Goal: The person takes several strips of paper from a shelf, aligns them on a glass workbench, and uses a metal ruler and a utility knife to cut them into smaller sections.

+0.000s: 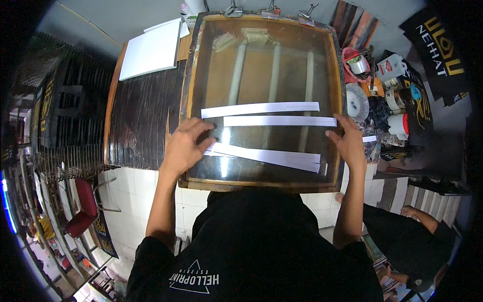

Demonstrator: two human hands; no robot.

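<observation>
The two hands are well apart, one at each side of a wood-framed glass panel (187, 90) with pale tubes (239, 70) beneath it. The left hand (182, 148) lies over the left rim, thumb and forefinger parted, its thumb tip beside the left ends of two overlapping white strips (266, 155). The right hand (349, 143) reaches over the right rim, thumb and forefinger also parted, the forefinger at the right end of the middle strip (279, 121); I cannot tell whether it presses on it.

All these strips lie on the near half of the glass. The far strip (260, 109) slants slightly, its left end close to the left rim and its right end short of the right one. The middle strip runs almost to the right rim. The overlapping pair spreads apart toward the right, with a narrow band of glass before the near rim. Beyond the far strip, a broad open stretch of glass reaches to the far rim, where metal clamps (271, 12) stand.
</observation>
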